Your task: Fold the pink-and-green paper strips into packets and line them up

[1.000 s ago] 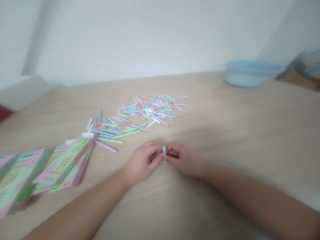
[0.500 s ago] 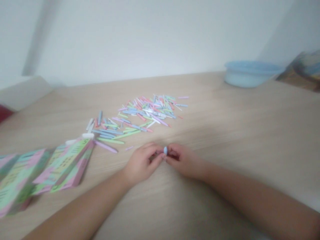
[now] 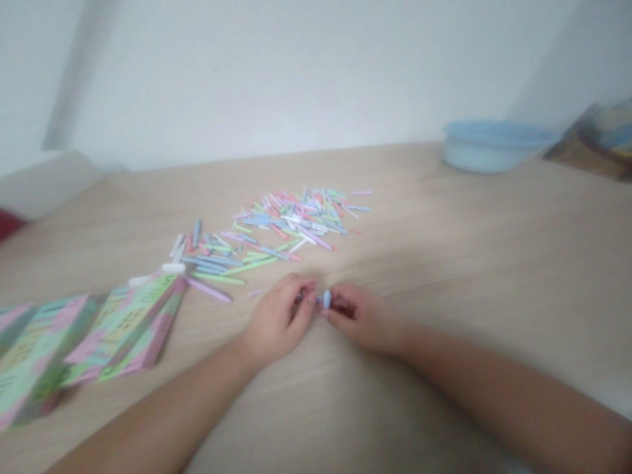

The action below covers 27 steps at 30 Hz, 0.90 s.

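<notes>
Between left hand (image 3: 276, 322) and right hand (image 3: 364, 318) sits 1 blue paper piece (image 3: 326, 299).

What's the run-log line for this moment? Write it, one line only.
right hand: pinching blue paper piece | left hand: fingertips beside piece | nearby: pastel paper strips

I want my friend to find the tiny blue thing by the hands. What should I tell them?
Find the light wood table and its messy pile of thin pastel strips. Just in front of the pile, the left hand and right hand nearly meet. Between their fingertips is the pale blue oval piece, short and plump, not long and thin like the strips.
</notes>
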### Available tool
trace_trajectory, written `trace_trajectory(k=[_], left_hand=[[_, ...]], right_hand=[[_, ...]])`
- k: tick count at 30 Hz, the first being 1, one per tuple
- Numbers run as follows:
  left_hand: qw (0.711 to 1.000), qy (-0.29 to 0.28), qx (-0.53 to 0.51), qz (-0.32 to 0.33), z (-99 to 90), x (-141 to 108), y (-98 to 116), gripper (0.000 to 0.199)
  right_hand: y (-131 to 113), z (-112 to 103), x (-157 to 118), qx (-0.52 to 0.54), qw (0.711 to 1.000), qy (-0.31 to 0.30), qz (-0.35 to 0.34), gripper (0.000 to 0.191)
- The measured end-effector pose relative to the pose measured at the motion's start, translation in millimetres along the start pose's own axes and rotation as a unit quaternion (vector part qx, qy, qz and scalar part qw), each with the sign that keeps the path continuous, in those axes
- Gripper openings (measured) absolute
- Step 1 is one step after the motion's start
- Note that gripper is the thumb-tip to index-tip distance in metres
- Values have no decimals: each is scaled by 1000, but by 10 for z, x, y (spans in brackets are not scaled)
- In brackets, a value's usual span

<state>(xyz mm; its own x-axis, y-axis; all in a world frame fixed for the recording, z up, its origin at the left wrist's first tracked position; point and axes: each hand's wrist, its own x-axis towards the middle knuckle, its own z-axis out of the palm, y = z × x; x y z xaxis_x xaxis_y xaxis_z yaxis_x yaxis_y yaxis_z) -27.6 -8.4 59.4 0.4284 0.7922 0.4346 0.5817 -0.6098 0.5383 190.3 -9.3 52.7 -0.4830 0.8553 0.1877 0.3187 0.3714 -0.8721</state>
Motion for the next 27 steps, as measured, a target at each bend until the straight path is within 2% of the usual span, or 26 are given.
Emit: trace_trajectory(k=[2,4,8,12,15,17,22,27], left_hand=[[997,-11,78,-6,20,6,-39,33],[987,-45,152,-15,43,16,-76,35],[975,-83,203,-48,61,40,-102,17],[983,-81,159,-48,47,55,-92,16],[992,-74,82,-55,33,47,-94,22],[994,-81,37,-60,24,36,-101,25],[994,-83,-19,-68,11,18,-114,27],[992,-94,-56,-64,-3,12,-101,26]], right_hand=[[-7,-3,1,-12,1000,10,7,6],[-8,-3,7,-11,1000,21,19,7],[22,-7,36,73,996,38,45,15],[45,-44,71,151,979,125,54,30],[35,-90,85,199,960,195,40,35],[26,-111,87,230,947,221,34,36],[2,-94,74,293,930,218,28,33],[-47,-66,34,293,934,204,20,32]])
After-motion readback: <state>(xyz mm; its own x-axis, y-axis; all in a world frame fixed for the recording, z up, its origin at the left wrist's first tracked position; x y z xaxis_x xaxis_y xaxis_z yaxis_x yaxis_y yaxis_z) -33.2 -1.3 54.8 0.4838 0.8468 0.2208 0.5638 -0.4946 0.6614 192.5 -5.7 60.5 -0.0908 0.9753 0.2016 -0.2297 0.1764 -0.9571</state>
